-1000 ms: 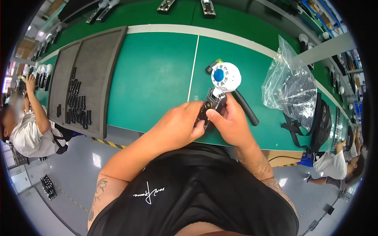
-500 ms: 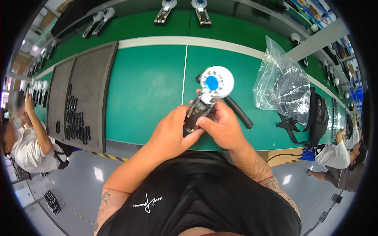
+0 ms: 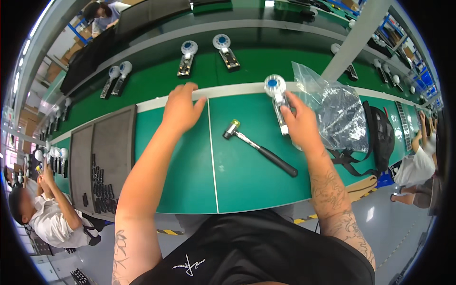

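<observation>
My right hand (image 3: 302, 124) grips the dark body of a handheld fan (image 3: 275, 86) with a round white head and blue centre. The fan is at the table's far edge, right of the middle, with its head pointing away from me. My left hand (image 3: 181, 110) reaches over the far edge left of the white line. Its thumb and fingers are apart and nothing is in them. Between my arms a mallet (image 3: 275, 160) lies on the green table (image 3: 185, 190). One of its faces is yellow, the other black, and its black grip points toward me.
Past the table's edge, several similar fans (image 3: 186, 59) lie on a green belt (image 3: 156, 66). A grey tray (image 3: 114, 123) with small black parts stands at left. A clear plastic bag (image 3: 339, 107), a black bag (image 3: 382, 137) and a metal post (image 3: 356, 42) are at right. People work at both sides.
Both hands held the fan over the mallet before. My left hand has let go and moved far left; my right hand has carried the fan right and away. The mallet now shows fully.
</observation>
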{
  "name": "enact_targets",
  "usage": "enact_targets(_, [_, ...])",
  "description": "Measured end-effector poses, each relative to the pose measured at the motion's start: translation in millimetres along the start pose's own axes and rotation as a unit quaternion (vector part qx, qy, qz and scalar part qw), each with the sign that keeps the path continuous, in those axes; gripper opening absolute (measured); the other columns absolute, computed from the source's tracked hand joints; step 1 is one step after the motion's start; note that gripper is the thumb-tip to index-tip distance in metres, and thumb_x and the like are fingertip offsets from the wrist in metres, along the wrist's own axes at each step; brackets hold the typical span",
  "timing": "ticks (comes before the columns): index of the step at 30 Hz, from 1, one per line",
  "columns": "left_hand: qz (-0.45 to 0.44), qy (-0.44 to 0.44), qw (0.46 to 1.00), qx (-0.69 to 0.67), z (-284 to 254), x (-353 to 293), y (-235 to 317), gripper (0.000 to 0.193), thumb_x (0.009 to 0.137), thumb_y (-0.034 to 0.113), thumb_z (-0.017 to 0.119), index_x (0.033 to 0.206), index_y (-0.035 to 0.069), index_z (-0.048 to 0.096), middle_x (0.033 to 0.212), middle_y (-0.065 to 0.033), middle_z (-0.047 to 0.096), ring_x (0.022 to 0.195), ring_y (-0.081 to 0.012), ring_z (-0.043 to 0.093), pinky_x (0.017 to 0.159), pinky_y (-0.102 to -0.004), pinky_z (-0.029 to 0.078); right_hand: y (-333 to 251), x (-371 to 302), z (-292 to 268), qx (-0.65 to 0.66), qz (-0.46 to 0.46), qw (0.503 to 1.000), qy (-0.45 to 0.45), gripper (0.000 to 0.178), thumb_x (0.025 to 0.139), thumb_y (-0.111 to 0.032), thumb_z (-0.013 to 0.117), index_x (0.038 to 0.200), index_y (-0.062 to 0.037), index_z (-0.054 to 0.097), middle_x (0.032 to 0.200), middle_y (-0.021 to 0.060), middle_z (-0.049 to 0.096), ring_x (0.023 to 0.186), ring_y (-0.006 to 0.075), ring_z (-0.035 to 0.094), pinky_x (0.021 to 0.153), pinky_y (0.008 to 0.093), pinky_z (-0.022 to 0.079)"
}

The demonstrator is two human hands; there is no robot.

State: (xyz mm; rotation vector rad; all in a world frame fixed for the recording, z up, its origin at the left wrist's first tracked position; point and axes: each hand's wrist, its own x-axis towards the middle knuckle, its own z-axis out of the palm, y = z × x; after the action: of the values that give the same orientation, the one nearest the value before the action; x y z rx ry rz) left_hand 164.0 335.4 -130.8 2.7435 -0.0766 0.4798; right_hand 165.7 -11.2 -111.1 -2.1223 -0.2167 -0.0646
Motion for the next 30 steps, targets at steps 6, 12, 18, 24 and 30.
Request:
enact_targets(6, [-0.121, -0.066, 0.983, 0.120, 39, 98, -33, 0.051, 0.104, 0.032, 0.059, 0.151, 0.014, 0.054, 0.123, -0.0267, 0.067, 0.107, -0.0467, 0.065, 0.093, -0.0525, 0.056, 16, -9, 23, -0.188, -0.161, 0.964, 0.096, 0.038, 0.089, -0.002, 0.069, 0.127, -0.0044, 0.073, 0.128, 0.0155, 0.067, 0.112, 0.0355, 0.065, 0.100, 0.0413, 0.053])
enact_targets(12, [-0.187, -0.056, 0.981, -0.003, 32, 106, -28, 0.058, 0.103, 0.015, 0.056, 0.158, 0.011, 0.042, 0.126, -0.0286, 0.066, 0.110, -0.0474, 0.068, 0.095, -0.0527, 0.057, 23, -12, 17, -0.170, -0.146, 0.973, 0.046, 0.039, 0.089, -0.004, 0.070, 0.129, -0.0033, 0.072, 0.132, 0.0177, 0.065, 0.116, 0.0362, 0.064, 0.103, 0.0412, 0.052])
enact_targets(18, [-0.181, -0.066, 0.522, -0.831, -51, -13, -37, 0.071, 0.096, 0.005, 0.063, 0.160, 0.006, 0.033, 0.127, -0.0251, 0.067, 0.123, -0.0426, 0.067, 0.095, -0.0483, 0.058, 16, -15, 15, -0.201, -0.148, 0.968, 0.014, 0.046, 0.092, -0.009, 0.071, 0.137, -0.0033, 0.066, 0.141, 0.0204, 0.061, 0.125, 0.0382, 0.060, 0.109, 0.0437, 0.049])
enact_targets(24, [-0.195, -0.193, 0.603, -0.749, -135, -183, -46, 0.050, 0.087, 0.003, 0.076, 0.133, 0.002, 0.056, 0.109, -0.0128, 0.064, 0.089, -0.0230, 0.068, 0.081, -0.0322, 0.056, -13, -21, 10, -0.250, -0.278, 0.926, 0.053, 0.047, 0.092, -0.008, 0.070, 0.139, -0.0044, 0.065, 0.148, 0.0200, 0.057, 0.132, 0.0392, 0.057, 0.114, 0.0458, 0.045])
enact_targets(30, [-0.314, -0.012, 0.842, -0.438, -238, -237, -114, 0.030, 0.087, 0.024, 0.079, 0.106, 0.007, 0.065, 0.091, -0.0067, 0.072, 0.088, -0.0161, 0.067, 0.077, -0.0299, 0.052, -48, -63, 10, -0.190, -0.389, 0.885, -0.171, 0.043, 0.089, -0.003, 0.070, 0.131, -0.0060, 0.068, 0.144, 0.0176, 0.057, 0.129, 0.0362, 0.057, 0.109, 0.0455, 0.048])
